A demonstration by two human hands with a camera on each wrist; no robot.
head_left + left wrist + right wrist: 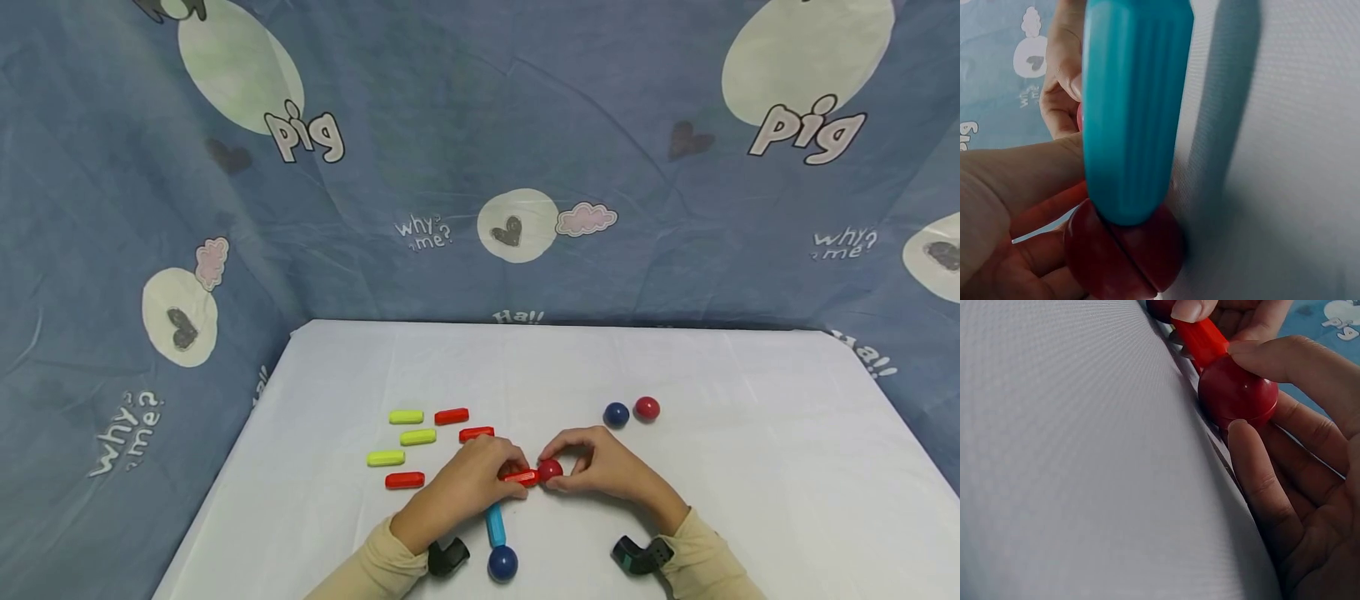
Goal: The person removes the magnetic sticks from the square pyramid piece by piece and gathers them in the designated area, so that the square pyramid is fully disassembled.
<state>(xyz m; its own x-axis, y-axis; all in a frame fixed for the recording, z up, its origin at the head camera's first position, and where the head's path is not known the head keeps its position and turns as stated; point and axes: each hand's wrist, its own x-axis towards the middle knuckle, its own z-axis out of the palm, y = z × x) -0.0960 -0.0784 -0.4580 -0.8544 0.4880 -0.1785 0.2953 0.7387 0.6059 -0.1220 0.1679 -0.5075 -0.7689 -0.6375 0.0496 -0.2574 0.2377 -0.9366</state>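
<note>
In the head view my left hand [477, 473] grips a red stick [521, 478]. My right hand [609, 467] pinches a red ball [551, 470] at the stick's right end between thumb and fingers. Up close in the right wrist view, this ball [1238, 394] meets the stick [1207, 344] end to end. A light blue stick [496, 527] runs from beneath the left hand to a dark blue ball [502, 564]. The left wrist view shows that blue stick [1135, 112] joined to another red ball [1125, 253], which the left hand covers in the head view.
Left of the hands lie yellow-green sticks [406, 417] and red sticks [405, 480], several in all. A loose blue ball [617, 415] and a loose red ball [647, 408] sit behind the right hand. A white cloth covers the table [750, 400]; a printed blue curtain [420, 108] hangs behind.
</note>
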